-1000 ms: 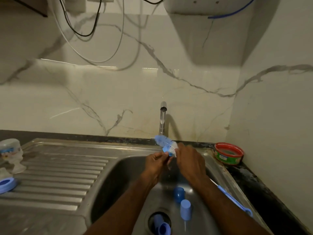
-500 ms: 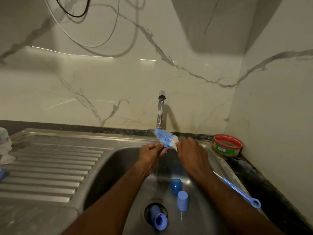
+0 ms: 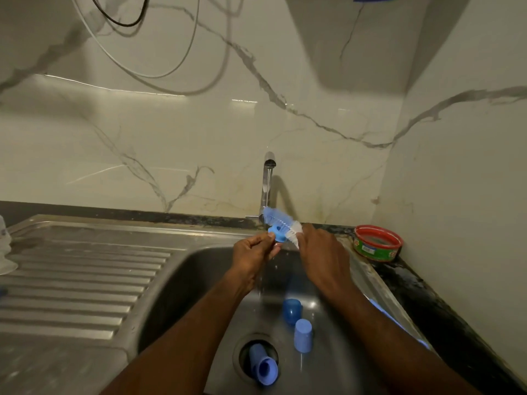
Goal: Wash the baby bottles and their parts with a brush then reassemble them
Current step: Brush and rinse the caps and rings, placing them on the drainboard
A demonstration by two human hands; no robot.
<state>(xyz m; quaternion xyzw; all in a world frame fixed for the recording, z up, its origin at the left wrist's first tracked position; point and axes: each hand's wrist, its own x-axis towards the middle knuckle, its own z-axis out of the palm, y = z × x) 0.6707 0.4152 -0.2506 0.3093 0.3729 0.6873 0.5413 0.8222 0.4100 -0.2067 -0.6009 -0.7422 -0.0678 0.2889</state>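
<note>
Over the steel sink (image 3: 182, 269), below the tap (image 3: 267, 183), my left hand (image 3: 252, 253) pinches a small blue bottle part (image 3: 276, 232). My right hand (image 3: 320, 253) grips the bottle brush; its blue and white bristle head (image 3: 281, 222) lies against that part. The brush's blue handle (image 3: 399, 323) trails back under my right forearm, blurred. In the basin lie two blue caps (image 3: 292, 309) (image 3: 302, 334). A third blue piece (image 3: 263, 366) sits in the drain hole.
A ribbed steel drainboard (image 3: 79, 280) runs to the left; a clear bottle piece (image 3: 4, 252) is cut off at its left edge. A red-rimmed green tub (image 3: 377, 243) stands on the dark counter at the right corner. Marble walls close in behind and to the right.
The view has tipped down and shifted slightly right, pushing the drainboard items out of the left edge. The brush head has rocked against the blue part; both hands stay under the tap.
</note>
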